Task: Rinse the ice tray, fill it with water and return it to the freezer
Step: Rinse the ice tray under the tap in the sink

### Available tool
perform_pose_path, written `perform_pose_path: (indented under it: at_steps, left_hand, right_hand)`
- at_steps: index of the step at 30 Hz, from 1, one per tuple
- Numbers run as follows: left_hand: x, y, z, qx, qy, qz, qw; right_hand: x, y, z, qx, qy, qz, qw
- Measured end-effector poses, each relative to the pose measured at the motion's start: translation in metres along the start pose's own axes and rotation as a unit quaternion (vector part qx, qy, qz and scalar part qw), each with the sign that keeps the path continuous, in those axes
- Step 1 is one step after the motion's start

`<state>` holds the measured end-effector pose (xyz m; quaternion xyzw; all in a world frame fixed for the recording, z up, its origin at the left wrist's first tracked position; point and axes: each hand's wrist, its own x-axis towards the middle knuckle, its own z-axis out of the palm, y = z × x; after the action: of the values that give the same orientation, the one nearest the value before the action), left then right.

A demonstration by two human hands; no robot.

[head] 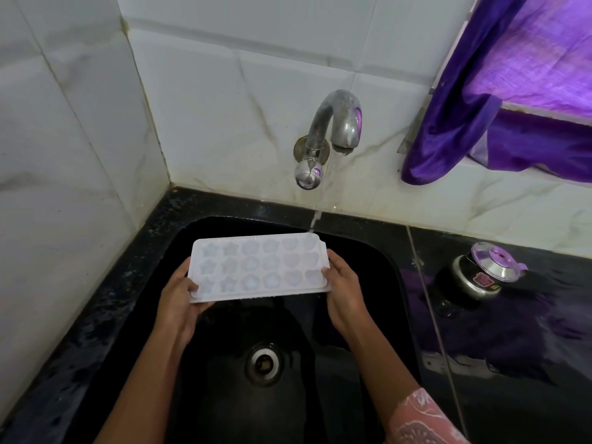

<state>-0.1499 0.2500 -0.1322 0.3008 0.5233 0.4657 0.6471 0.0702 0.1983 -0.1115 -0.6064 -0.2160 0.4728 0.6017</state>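
Note:
A white ice tray [259, 269] with star, flower and heart shaped cells is held level over the black sink [368, 251]. My left hand [179, 296] grips its left end, thumb on the rim. My right hand [342, 290] grips its right end. A thin stream of water [315, 219] runs from the chrome tap [339, 123] on the tiled wall and lands at the tray's far right corner.
The sink drain [264, 363] lies below the tray. A black granite counter [512, 363] surrounds the sink, with a small steel lidded pot [477, 277] on its right side. A purple curtain [512, 91] hangs at the upper right. White tiled walls meet in the corner at left.

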Motion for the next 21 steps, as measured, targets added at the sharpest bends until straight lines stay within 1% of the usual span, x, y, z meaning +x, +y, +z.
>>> perform_pose_path:
  at_steps: [5,12,17,21]
  left_hand:
    - [0.005,0.000,0.003,-0.012,-0.016,0.009,1.000]
    - [0.013,-0.005,0.021,-0.073,-0.013,0.007,0.997]
    - [0.008,-0.006,0.042,-0.101,-0.045,0.017,0.994]
    - [0.003,-0.010,0.063,-0.122,-0.075,0.008,0.990]
  right_hand:
    - [0.007,-0.003,-0.002,0.003,0.018,0.006,1.000]
    - [0.009,-0.019,-0.013,0.032,0.041,-0.008,0.999]
    - [0.013,-0.027,-0.031,0.047,0.067,-0.013,0.997]
    - [0.014,-0.032,-0.053,0.074,0.091,-0.006,0.993]
